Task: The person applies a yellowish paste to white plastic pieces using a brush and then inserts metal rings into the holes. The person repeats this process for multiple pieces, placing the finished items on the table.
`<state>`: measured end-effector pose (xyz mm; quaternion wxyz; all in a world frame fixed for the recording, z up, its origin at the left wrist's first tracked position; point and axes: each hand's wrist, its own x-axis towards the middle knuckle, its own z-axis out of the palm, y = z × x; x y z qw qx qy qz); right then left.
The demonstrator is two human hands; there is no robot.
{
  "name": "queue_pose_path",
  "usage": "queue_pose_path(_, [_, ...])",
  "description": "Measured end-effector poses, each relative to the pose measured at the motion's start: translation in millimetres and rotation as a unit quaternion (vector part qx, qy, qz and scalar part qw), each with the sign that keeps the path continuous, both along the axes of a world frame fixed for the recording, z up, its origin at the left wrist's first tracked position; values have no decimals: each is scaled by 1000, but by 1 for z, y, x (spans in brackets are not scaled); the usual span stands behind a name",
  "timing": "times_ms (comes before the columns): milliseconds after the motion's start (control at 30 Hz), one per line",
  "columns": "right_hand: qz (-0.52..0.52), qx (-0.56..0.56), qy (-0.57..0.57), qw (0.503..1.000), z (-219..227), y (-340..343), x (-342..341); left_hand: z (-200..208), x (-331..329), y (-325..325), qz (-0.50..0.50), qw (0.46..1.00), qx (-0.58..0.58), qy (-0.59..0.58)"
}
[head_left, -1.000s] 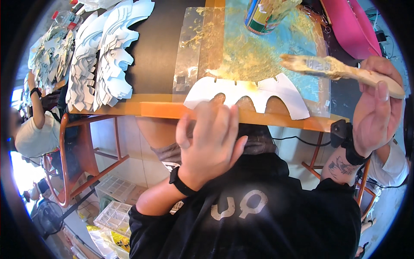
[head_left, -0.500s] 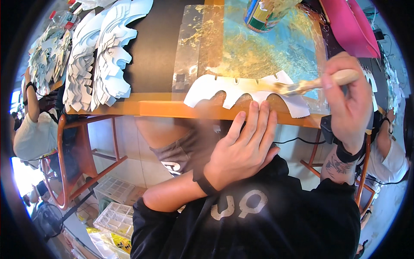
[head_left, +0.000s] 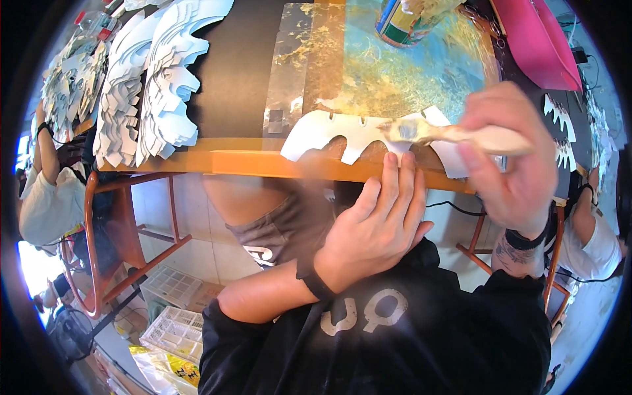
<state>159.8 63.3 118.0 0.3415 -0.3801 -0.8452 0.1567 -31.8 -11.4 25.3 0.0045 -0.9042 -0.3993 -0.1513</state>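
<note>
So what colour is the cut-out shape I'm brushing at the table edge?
White: the cut-out shape is plain white with a scalloped lower edge, seen in the head view.

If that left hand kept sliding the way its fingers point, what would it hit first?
Likely the white scalloped cutout at the table edge: the left hand has its fingertips already at its lower rim, though depth is unclear.

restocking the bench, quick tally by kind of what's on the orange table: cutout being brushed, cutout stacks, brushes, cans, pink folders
White cutout held down by the left hand: 1
Stacks of white cutouts: 2, sheets too many to count
Brush in the right hand: 1
Can: 1
Pink folder: 1
Total: 6
</note>
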Motion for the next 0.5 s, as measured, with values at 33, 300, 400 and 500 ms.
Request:
queue_pose_path(33, [-15, -11, -17, 1000, -1, 2, 4, 0, 0, 1, 0, 1000, 2, 3])
queue_pose_path(300, [-36, -6, -1, 999, 2, -2, 16, 2, 1, 1, -8, 1000, 4, -5])
queue_pose_path(400, [20, -59, -58, 996, 1, 3, 18, 4, -1, 2, -12, 1000, 6, -2])
queue_pose_path(500, [-45, -57, -33, 997, 6, -1, 31, 5, -2, 2, -23, 1000, 4, -5])
